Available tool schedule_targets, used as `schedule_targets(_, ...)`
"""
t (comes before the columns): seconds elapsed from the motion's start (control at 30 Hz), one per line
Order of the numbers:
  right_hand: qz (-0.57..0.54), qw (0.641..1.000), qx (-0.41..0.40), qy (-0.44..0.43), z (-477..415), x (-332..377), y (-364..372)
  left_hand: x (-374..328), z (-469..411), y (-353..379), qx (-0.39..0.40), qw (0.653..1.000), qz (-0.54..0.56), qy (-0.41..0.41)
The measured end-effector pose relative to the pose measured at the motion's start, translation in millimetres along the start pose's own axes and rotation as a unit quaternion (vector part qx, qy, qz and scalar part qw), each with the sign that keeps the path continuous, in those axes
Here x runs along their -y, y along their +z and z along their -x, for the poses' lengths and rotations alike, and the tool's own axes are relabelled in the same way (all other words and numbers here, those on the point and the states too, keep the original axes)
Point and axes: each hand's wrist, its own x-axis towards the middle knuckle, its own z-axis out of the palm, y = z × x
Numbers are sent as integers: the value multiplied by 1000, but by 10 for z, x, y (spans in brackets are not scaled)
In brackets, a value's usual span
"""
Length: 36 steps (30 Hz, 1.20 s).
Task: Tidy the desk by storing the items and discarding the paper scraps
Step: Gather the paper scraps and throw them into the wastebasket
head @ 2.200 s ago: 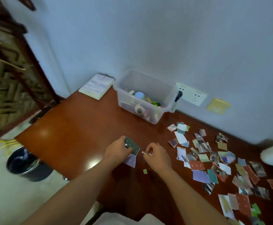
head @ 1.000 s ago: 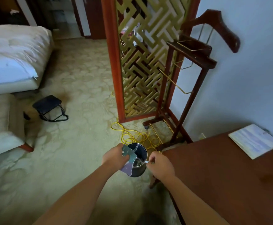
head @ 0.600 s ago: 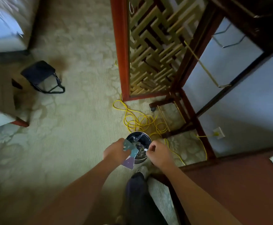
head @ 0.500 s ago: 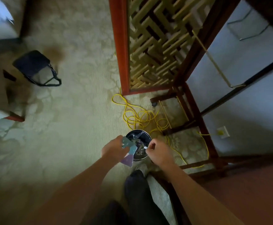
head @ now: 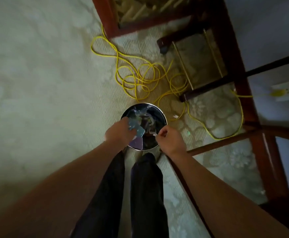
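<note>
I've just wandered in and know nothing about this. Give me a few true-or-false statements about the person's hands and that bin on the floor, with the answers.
1. The left hand holds paper scraps over the waste bin. True.
2. The right hand holds nothing. False: it pinches a small white scrap.
3. The waste bin is empty inside. False: other scraps lie in it.
4. A yellow cable lies looped on the carpet beyond the bin. True.
5. The waste bin stands on a desk. False: it stands on the carpet, at the person's feet.
</note>
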Motion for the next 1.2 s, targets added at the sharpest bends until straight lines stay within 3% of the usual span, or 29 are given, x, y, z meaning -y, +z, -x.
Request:
schedule_targets(0.37,-73,996,22,55,-1223,-321,834,206,-1188,926,36,996,-80,-30)
schedule_targets(0.6,-164,981,46,94,-1568,-330,931,136,-1457,1017,84,994,42,-51)
schedule_targets(0.9,-122,985,83,89,-1389,-363,853,145,-1295,892,112,993,42,-23)
schedule_targets(1.2,-63,998,5,16,-548,-133,453,-53,-659,352,112,991,-36,57)
